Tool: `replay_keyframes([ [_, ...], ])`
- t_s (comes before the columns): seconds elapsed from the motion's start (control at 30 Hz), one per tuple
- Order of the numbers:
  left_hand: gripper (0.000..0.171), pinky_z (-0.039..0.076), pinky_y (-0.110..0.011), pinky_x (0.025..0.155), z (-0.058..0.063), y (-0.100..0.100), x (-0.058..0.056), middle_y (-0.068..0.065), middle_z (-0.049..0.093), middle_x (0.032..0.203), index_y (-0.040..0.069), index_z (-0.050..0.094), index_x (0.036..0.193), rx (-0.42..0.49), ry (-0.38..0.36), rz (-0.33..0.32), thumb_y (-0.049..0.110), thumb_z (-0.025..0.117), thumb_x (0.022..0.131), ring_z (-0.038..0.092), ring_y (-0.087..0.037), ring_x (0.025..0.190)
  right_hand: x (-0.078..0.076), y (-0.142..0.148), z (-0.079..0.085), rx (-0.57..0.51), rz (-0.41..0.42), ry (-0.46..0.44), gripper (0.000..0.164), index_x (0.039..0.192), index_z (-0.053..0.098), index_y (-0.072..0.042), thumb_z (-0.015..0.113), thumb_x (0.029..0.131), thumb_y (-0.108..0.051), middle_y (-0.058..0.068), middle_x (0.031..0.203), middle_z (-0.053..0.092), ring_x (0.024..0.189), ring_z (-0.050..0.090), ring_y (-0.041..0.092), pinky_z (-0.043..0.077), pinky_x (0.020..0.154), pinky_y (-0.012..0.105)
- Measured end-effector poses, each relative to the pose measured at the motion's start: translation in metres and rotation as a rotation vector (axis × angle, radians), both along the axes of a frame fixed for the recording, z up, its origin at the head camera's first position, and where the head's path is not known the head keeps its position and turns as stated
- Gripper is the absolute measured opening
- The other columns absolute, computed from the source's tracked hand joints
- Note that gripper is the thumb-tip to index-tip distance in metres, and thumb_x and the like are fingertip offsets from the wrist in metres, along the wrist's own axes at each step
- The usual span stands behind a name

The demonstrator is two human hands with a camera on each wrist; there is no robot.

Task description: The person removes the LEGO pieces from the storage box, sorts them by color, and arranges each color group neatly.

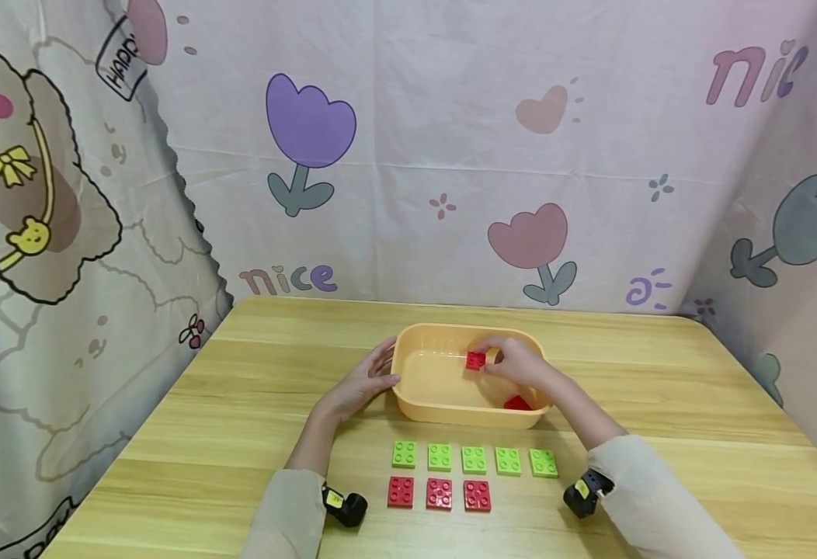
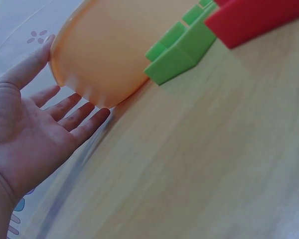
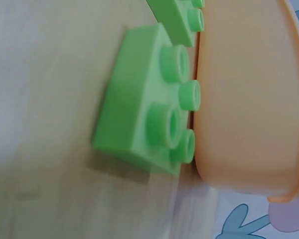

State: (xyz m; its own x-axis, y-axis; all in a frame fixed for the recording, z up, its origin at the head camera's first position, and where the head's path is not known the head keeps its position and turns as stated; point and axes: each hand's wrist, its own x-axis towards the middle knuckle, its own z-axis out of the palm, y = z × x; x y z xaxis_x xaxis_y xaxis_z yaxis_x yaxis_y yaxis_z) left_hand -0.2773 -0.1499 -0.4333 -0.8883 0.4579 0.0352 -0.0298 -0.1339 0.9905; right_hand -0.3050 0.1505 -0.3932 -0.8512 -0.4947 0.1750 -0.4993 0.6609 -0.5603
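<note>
An orange-yellow plastic tub stands on the table. My left hand is at its left end, thumb at the rim and straight, spread fingers along the outer wall; the left wrist view shows this hand too. Inside the tub, my right hand pinches a red toy brick between thumb and fingers. Another red brick lies in the tub's near right corner, partly hidden by the near wall. In the right wrist view, a green brick sits beside the tub, and the right hand is almost wholly out of frame.
In front of the tub runs a row of several green bricks. Nearer still, three red bricks form a second row. The wooden table meets a printed cloth at the back and sides.
</note>
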Motion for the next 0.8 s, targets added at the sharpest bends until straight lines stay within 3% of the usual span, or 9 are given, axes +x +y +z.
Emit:
replay_keyframes([
  [0.17, 0.072, 0.024, -0.035, 0.106, 0.004, 0.000, 0.002, -0.013, 0.009, 0.151, 0.011, 0.012, 0.148, -0.002, 0.006, -0.019, -0.004, 0.051, 0.089, 0.012, -0.027, 0.136, 0.010, 0.003, 0.005, -0.001, 0.012, 0.019, 0.027, 0.103, 0.067, -0.004, 0.071, 0.076, -0.002, 0.003, 0.094, 0.063, 0.067, 0.055, 0.014, 0.050, 0.060, 0.024],
  [0.4, 0.075, 0.026, -0.035, 0.105, 0.000, -0.001, 0.000, -0.016, 0.006, 0.151, 0.007, 0.009, 0.147, 0.058, 0.020, -0.059, -0.005, 0.053, 0.088, 0.011, -0.029, 0.136, 0.027, 0.008, 0.014, -0.022, 0.037, 0.030, 0.032, 0.109, 0.065, -0.005, 0.071, 0.078, -0.004, 0.005, 0.102, 0.062, 0.073, 0.056, 0.014, 0.051, 0.064, 0.024],
  [0.63, 0.076, 0.026, -0.035, 0.105, 0.001, 0.000, 0.001, -0.017, 0.007, 0.151, 0.007, 0.009, 0.147, 0.061, 0.024, -0.057, -0.005, 0.053, 0.087, 0.011, -0.030, 0.136, 0.042, 0.014, 0.024, -0.033, 0.019, 0.043, 0.032, 0.109, 0.064, -0.005, 0.072, 0.078, -0.008, 0.004, 0.100, 0.061, 0.072, 0.055, 0.013, 0.051, 0.060, 0.024],
  [0.8, 0.074, 0.026, -0.035, 0.105, 0.001, 0.001, 0.000, -0.016, 0.007, 0.151, 0.008, 0.010, 0.148, 0.047, 0.020, -0.044, -0.007, 0.051, 0.088, 0.011, -0.030, 0.136, 0.050, 0.018, 0.027, -0.063, 0.054, 0.053, 0.032, 0.110, 0.064, -0.005, 0.071, 0.078, -0.007, 0.003, 0.099, 0.060, 0.070, 0.055, 0.011, 0.051, 0.058, 0.023],
])
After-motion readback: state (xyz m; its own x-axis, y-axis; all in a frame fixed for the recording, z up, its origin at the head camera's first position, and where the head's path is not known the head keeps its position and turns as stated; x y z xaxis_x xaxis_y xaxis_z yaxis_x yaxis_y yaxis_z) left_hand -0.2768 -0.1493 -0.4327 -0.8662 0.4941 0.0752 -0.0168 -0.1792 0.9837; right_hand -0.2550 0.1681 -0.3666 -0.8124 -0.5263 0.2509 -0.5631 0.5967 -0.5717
